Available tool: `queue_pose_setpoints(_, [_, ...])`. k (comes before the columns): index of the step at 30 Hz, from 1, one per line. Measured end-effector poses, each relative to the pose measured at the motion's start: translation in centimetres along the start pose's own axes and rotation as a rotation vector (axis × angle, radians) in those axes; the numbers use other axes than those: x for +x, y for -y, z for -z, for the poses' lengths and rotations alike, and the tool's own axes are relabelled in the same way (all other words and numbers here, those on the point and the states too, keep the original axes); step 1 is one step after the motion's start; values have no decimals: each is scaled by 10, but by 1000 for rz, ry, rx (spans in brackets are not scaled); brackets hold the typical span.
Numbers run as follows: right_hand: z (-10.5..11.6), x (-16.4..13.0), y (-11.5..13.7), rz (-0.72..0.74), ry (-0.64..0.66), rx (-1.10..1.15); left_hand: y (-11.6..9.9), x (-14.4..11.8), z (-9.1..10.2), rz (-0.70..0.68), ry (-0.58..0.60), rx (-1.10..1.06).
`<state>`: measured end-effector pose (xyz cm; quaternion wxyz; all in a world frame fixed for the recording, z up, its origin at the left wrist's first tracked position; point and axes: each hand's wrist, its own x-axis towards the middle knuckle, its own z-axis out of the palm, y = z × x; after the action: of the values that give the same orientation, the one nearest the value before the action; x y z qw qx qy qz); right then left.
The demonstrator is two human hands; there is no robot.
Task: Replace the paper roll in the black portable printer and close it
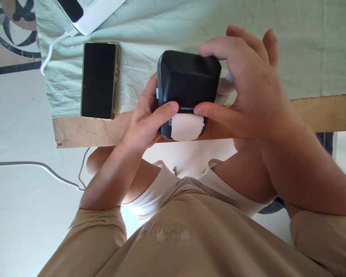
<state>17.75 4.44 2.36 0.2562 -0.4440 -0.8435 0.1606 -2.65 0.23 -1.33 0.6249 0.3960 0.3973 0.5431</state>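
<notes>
A black label printer (190, 79) marked NIIMBOT is held over the front edge of the table. From its near end a blank white paper label (187, 127) sticks out. My left hand (148, 115) is closed round the printer's left side, thumb on top near the label and the other fingers mostly hidden. My right hand (248, 80) grips it from the right, with the thumb by the lettering and the index finger at the far right corner; its other fingers are raised. Partly hidden behind that hand lies a pale rounded object (226, 85) that I cannot identify.
A phone (98, 80) with a dark screen lies left of the printer on the green cloth (311, 50). At the far left is a white device (95, 15) with a plugged-in cable (50, 52). The table's bare wooden edge (323, 113) runs in front of my lap.
</notes>
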Motion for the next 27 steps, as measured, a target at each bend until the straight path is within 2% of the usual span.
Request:
queue_pose_setpoints(4, [-1, -3, -2, -6, -11, -23, 6, 4, -7, -50, -19, -84])
queue_pose_setpoints(7, [-3, -4, -2, -17, -38, -42, 8, 6, -8, 26, -79, -106])
queue_pose_setpoints(10, [-4, -4, -2, 56, -47, -53, 10, 7, -3, 73, -113, -156])
queue_pose_setpoints(14, [-3, -2, -2, 150, -39, -32, 13, 7, 3, 28, -137, -182])
queue_pose_setpoints(18, [-4, -2, -2, 191, -69, -48, 10, 6, -1, 2, -204, -137])
queue_pose_setpoints(21, [-7, -1, -1, 207, -152, -89, 4, 6, -6, 60, -191, -127])
queue_pose_setpoints(24, [-4, 0, 2, 236, -316, -125, 0, 5, -6, 42, -136, -133])
queue_pose_setpoints(27, [4, -3, 8, 128, -445, -60, 2, 4, -2, 56, -64, -105])
